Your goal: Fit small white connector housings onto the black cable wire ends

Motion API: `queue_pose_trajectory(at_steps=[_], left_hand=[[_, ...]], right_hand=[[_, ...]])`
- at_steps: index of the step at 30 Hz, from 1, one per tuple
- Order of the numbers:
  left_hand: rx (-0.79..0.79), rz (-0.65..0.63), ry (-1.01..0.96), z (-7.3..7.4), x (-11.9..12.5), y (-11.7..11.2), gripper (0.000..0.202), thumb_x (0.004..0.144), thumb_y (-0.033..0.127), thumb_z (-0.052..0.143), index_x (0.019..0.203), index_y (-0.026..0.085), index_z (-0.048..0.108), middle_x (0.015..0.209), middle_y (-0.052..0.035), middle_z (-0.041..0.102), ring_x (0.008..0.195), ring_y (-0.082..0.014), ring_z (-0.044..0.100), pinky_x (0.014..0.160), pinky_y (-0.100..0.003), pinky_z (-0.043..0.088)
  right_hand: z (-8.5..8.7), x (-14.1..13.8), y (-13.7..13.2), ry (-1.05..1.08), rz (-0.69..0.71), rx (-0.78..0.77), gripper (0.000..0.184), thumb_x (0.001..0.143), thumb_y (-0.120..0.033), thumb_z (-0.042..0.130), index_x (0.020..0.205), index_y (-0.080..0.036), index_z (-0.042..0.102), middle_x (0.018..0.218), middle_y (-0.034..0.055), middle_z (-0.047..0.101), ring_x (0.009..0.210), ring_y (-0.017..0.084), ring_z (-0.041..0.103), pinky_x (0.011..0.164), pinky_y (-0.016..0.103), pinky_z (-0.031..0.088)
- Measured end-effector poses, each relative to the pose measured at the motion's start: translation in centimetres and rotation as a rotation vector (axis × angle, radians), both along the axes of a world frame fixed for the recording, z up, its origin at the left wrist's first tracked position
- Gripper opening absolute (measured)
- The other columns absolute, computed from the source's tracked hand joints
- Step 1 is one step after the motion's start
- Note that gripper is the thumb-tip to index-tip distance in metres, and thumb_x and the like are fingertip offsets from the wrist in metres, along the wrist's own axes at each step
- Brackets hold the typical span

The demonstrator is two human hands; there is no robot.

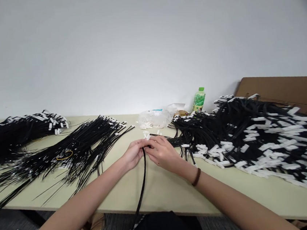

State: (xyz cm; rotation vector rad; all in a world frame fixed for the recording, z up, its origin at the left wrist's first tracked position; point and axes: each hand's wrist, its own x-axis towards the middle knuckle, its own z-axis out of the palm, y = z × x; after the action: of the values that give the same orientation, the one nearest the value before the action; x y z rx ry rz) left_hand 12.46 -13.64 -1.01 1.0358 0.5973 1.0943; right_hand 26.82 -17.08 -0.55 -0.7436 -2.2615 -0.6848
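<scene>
My left hand (134,154) and my right hand (163,152) meet over the middle of the table, fingertips pinched together on a black cable (144,182). From the fingers the cable hangs down across the table's front edge toward my lap. Its end between the fingertips is hidden. Just beyond my fingers lie a few small white pieces (146,134), probably connectors. Behind them is a clear plastic bag (154,118) with more white pieces inside. A brown band circles my right wrist.
Bundles of black cables with white ends (87,140) spread over the left side of the pale table (175,196). A large heap of black cables with white tags (279,142) covers the right. A green-capped bottle (198,100) and a cardboard sheet (282,92) stand by the wall.
</scene>
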Motion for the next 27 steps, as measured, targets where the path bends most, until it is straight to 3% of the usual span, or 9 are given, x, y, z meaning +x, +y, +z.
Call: queue_pose_trajectory(at_steps=[16,22,27], left_hand=[[-0.016,0.001,-0.069,0.0,0.3,-0.1,0.008,0.066,0.014,0.066,0.069,0.008,0.062,0.068,-0.0034,0.060,0.062,-0.0076,0.052,0.059,-0.017,0.038],[0.040,0.031,-0.089,0.3,0.4,-0.3,0.011,0.066,0.018,0.067,0.066,0.009,0.061,0.064,-0.0019,0.059,0.062,-0.0073,0.051,0.062,-0.017,0.039],[0.021,0.063,-0.033,0.3,0.2,-0.2,0.012,0.068,0.021,0.065,0.068,0.010,0.061,0.064,-0.0027,0.060,0.057,-0.0079,0.051,0.050,-0.017,0.035]], right_hand=[[-0.3,-0.2,0.7,-0.039,0.077,0.114,0.019,0.086,-0.008,0.041,0.081,-0.013,0.059,0.093,0.0063,0.060,0.092,0.018,0.048,0.083,0.034,0.039],[0.2,0.0,0.3,0.159,0.223,-0.038,0.016,0.086,-0.012,0.044,0.088,-0.015,0.059,0.092,0.0046,0.062,0.093,0.018,0.051,0.082,0.034,0.043],[0.9,0.2,0.1,0.633,0.312,-0.343,0.015,0.084,-0.017,0.046,0.088,-0.018,0.060,0.086,0.0041,0.063,0.082,0.016,0.058,0.079,0.032,0.048]])
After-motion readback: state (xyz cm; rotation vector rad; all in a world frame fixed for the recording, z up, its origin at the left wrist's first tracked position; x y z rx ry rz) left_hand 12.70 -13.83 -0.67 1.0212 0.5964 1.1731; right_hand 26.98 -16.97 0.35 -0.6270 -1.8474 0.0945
